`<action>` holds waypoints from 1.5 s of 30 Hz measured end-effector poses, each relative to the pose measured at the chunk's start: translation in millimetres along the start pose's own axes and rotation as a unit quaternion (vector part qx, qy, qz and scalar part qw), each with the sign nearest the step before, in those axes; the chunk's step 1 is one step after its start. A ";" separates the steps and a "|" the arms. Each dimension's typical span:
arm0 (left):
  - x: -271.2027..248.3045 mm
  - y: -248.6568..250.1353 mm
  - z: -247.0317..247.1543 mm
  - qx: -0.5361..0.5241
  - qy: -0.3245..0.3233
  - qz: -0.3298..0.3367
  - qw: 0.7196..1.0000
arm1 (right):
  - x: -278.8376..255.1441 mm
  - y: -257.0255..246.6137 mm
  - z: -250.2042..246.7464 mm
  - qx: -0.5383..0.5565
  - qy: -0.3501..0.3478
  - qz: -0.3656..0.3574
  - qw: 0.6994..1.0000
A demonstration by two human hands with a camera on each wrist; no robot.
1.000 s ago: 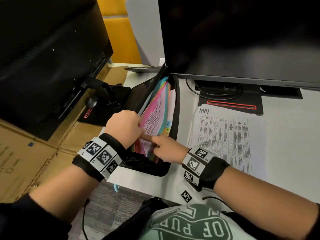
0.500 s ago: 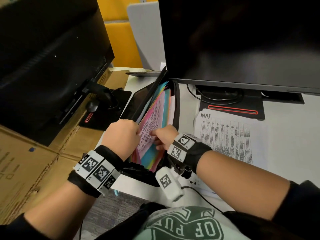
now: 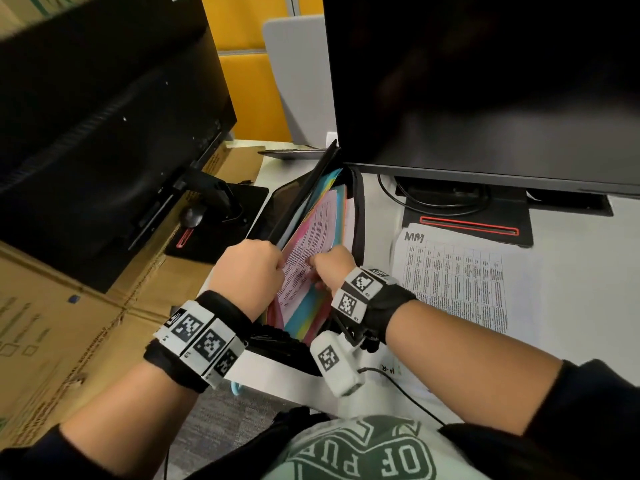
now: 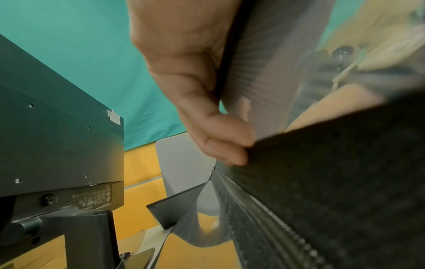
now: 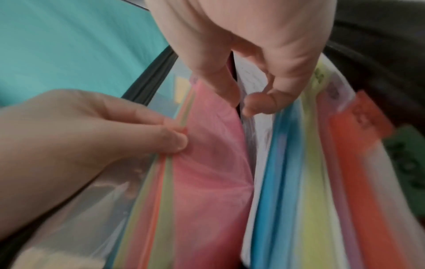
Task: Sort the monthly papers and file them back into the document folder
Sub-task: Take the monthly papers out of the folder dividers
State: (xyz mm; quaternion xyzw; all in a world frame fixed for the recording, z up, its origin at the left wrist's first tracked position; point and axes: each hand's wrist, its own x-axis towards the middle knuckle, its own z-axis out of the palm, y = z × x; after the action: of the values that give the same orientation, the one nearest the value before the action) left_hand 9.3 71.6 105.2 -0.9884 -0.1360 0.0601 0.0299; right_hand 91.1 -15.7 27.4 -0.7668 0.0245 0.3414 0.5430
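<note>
A black expanding document folder stands open at the desk's left front edge, showing pink, blue and yellow dividers. My left hand grips the folder's front cover, thumb outside, and its fingers hold several front dividers back. Reaching into the opened pocket, my right hand has its thumb and forefinger closed at the top edge of a white printed sheet between the pink and blue dividers. Another printed sheet with a handwritten heading lies flat on the desk to the right.
A large monitor on a black stand rises right behind the folder. A second monitor hangs over cardboard boxes at the left. One more paper and a cable lie on the white desk under my right wrist.
My right hand stopped pointing at the lower dividers, moved up and turned its fingers down into the folder. The left hand stayed on the front cover.
</note>
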 end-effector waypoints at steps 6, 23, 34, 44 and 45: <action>-1.9 2.0 2.8 0.005 -0.013 0.003 1.000 | 3.1 -8.4 -1.6 -0.154 0.041 -0.032 0.987; 5.9 5.2 -5.1 -0.067 0.002 -0.004 0.998 | -43.4 40.8 -146.1 -0.024 0.090 -0.094 0.991; 8.9 8.4 2.5 -0.051 0.022 0.007 0.998 | -81.9 137.1 -253.2 -0.003 0.161 0.036 0.986; 7.7 9.7 1.3 -0.030 0.039 -0.015 0.999 | -85.5 94.3 -223.7 -0.249 0.251 -0.073 0.932; 8.3 9.8 0.6 -0.031 0.033 -0.016 0.999 | -88.0 77.9 -209.7 -0.245 0.214 -0.111 0.939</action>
State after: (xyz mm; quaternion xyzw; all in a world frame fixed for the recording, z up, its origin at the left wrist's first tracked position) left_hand 19.8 64.5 102.9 -0.9880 -0.1523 0.0229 0.0051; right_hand 96.1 -255.1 49.4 -0.9288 -0.0288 0.1022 0.3550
